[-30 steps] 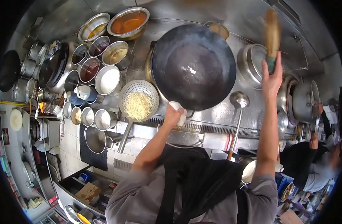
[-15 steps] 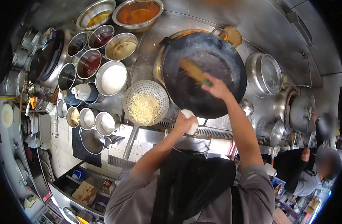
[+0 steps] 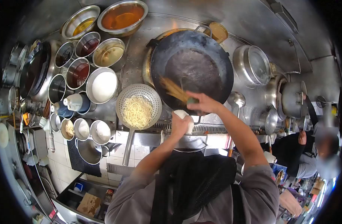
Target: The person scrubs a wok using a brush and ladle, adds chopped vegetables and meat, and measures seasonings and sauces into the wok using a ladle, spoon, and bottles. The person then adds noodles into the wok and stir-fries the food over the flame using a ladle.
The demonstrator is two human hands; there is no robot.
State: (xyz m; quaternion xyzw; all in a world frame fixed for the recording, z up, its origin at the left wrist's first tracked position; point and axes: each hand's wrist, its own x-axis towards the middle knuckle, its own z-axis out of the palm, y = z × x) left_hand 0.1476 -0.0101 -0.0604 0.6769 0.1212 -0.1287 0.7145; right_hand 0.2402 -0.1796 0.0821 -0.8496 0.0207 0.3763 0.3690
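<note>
A large black wok (image 3: 195, 69) sits on the burner, its inside dark and bare. My left hand (image 3: 180, 126) is closed on a folded white cloth (image 3: 183, 113) at the wok's near edge; whether a wok handle lies inside the cloth is hidden. My right hand (image 3: 206, 103) grips a bamboo wok brush (image 3: 173, 89) by its green-bound end, with the bristles over the near-left inner wall of the wok. Left of the wok, a perforated strainer (image 3: 155, 97) holds pale noodles (image 3: 137, 112).
Steel pots and bowls of sauces stand at the left, among them a pot of white powder (image 3: 102, 85) and a bowl of orange liquid (image 3: 122, 16). Flame (image 3: 174, 25) shows behind the wok. A ladle (image 3: 237, 99) lies at right; another person (image 3: 305, 164) stands farther right.
The brush has swept from the middle of the wok to its near-left side, my right hand coming nearer to my left. The whole view has shifted slightly.
</note>
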